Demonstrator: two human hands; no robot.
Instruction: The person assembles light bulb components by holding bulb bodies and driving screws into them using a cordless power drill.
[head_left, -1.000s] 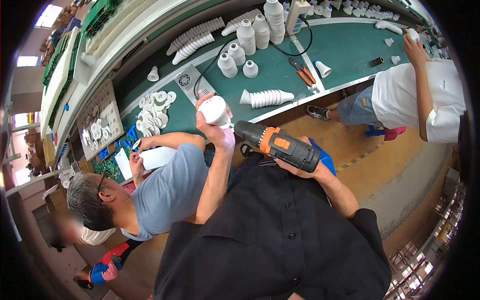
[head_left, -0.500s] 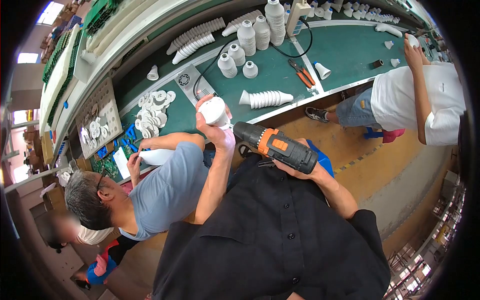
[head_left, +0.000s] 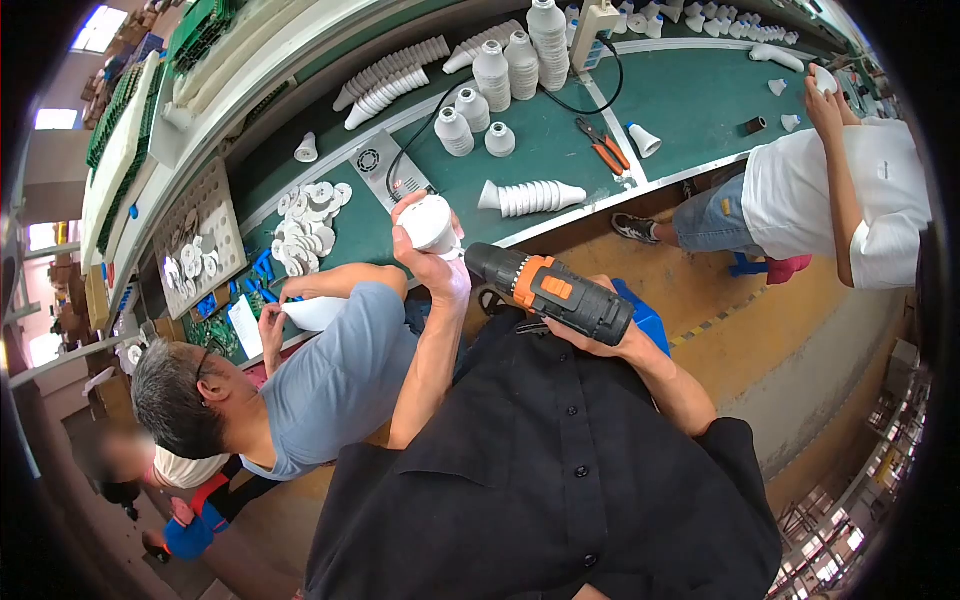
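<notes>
- Left hand point(head_left: 440, 268): fingers curled around a white cup point(head_left: 428, 222), holding it up off the near edge of the green bench point(head_left: 690, 95), closed end facing up and to the left.
- Right hand point(head_left: 598, 345): fingers wrapped on the grip of a cordless drill point(head_left: 553, 290), chuck pointing left toward the cup's rim; contact at the tip cannot be confirmed.
- Handling, in my judgement: the tool should be square to the work, pressure light, the cup braced firmly and fingertips clear of the chuck.
- Materials: cup smooth, apparently plastic, tapered; drill ribbed black with orange panels.
- Beyond: nested white cups point(head_left: 535, 196) lying on their side; orange-handled pliers point(head_left: 606, 148) farther right.
</notes>
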